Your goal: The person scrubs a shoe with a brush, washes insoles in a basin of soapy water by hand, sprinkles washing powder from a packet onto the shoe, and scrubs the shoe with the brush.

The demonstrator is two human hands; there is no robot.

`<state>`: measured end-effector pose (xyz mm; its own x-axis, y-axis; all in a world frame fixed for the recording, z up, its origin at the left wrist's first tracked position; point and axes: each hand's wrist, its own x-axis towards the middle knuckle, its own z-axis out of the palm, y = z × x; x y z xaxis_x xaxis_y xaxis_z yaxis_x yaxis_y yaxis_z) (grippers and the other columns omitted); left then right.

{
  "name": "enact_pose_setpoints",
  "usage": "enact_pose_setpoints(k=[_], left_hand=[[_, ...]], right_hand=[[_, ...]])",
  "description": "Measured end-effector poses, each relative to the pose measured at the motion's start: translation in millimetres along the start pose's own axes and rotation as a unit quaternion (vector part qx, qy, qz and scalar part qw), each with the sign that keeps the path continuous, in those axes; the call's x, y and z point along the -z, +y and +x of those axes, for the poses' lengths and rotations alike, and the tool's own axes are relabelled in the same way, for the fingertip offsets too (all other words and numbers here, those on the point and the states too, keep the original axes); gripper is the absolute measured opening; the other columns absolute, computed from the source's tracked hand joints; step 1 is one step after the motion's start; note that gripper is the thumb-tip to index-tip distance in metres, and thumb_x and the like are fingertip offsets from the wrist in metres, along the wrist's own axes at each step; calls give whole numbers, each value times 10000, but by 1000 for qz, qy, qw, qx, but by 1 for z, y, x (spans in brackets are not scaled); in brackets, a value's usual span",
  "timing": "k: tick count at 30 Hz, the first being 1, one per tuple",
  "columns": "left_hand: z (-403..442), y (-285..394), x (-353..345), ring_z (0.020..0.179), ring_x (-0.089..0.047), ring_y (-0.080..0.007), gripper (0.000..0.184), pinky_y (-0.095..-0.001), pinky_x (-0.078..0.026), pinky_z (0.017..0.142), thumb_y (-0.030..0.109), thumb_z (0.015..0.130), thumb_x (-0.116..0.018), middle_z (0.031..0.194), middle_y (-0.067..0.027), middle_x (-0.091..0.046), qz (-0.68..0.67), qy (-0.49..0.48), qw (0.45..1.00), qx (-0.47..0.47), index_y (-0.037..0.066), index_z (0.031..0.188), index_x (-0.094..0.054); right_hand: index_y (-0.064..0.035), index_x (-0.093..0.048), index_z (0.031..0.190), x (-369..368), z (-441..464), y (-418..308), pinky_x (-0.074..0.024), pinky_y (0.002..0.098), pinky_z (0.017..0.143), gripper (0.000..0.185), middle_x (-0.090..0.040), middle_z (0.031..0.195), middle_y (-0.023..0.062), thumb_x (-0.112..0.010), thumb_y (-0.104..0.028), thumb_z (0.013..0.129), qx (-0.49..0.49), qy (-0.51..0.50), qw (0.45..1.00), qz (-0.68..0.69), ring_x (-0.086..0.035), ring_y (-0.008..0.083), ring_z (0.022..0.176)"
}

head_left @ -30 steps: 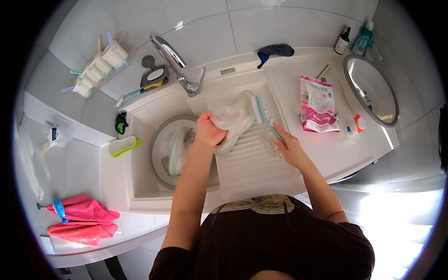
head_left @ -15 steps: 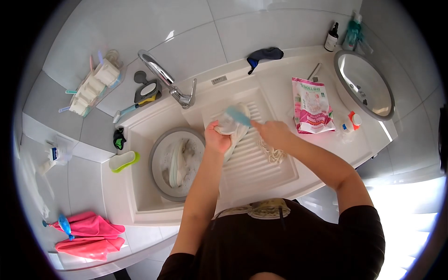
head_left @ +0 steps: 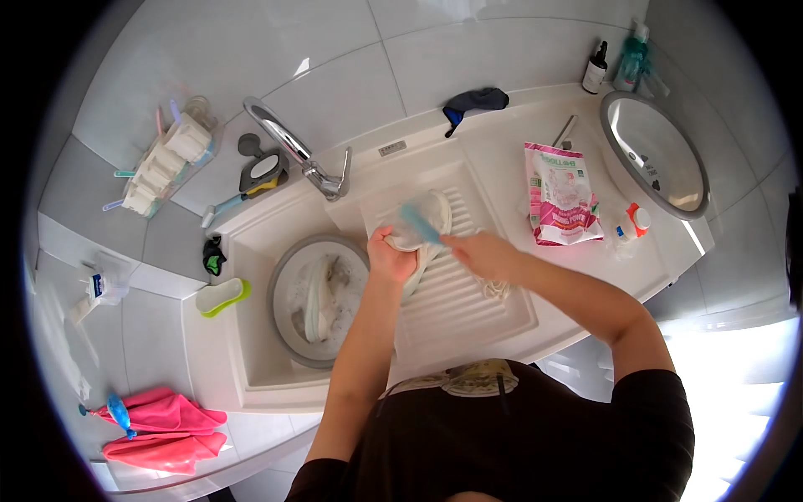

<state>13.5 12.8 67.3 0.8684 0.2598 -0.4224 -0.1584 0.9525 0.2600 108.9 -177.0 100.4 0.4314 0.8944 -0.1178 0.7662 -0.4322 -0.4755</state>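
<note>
My left hand (head_left: 393, 254) is closed round a white shoe (head_left: 437, 209), held over the ribbed washboard (head_left: 468, 305) of the sink. Closed on the handle of a light-blue brush (head_left: 421, 226), my right hand (head_left: 481, 253) holds it against the shoe's upper; the brush head is blurred by motion and its bristles are hidden. Off-white laces (head_left: 495, 289) lie on the ribs below my right hand. To the left, another white shoe (head_left: 319, 301) lies in sudsy water inside a grey-rimmed basin (head_left: 278, 322).
A chrome faucet (head_left: 288, 142) rises behind the sink. On the right counter are a pink-and-white bag (head_left: 560, 197), a small red-capped bottle (head_left: 633, 221) and a tilted basin (head_left: 609, 151). A green-and-white brush (head_left: 222, 296) lies on the left ledge; pink gloves (head_left: 171, 414) hang lower left.
The brush has moved left from beside the shoe onto its upper, and my right hand has turned over with it. The view has shifted; my left hand still holds the shoe.
</note>
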Motion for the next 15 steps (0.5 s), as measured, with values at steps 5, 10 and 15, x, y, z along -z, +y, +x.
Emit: enact_pose_setpoints(k=[5,10,15], left_hand=[[-2,-5,2,1225,-430,-326,514,-465,-326,1056,220,806,-401,1301,-148,-471,-16,-44,999,0,-5,1268,-420],[1,-1,6,1245,-409,-331,516,-473,-307,1068,225,818,-392,1316,-144,-462,-37,-29,998,-39,-3,1280,-413],[-5,-6,5,1240,-412,-337,521,-475,-304,1069,251,829,-377,1314,-151,-460,-21,-12,1000,-13,-1,1284,-405]], right_hand=[[-215,-486,1307,-3,-1,13,-480,472,583,398,-621,703,154,-471,-223,909,-15,2,996,-91,-617,345,642],[-231,-415,1351,1,1,16,-484,464,562,463,-622,690,139,-477,-199,893,-16,8,997,-77,-625,331,639],[-226,-405,1353,-5,1,28,-493,466,564,456,-628,700,146,-452,-194,901,-33,-10,992,-124,-631,332,647]])
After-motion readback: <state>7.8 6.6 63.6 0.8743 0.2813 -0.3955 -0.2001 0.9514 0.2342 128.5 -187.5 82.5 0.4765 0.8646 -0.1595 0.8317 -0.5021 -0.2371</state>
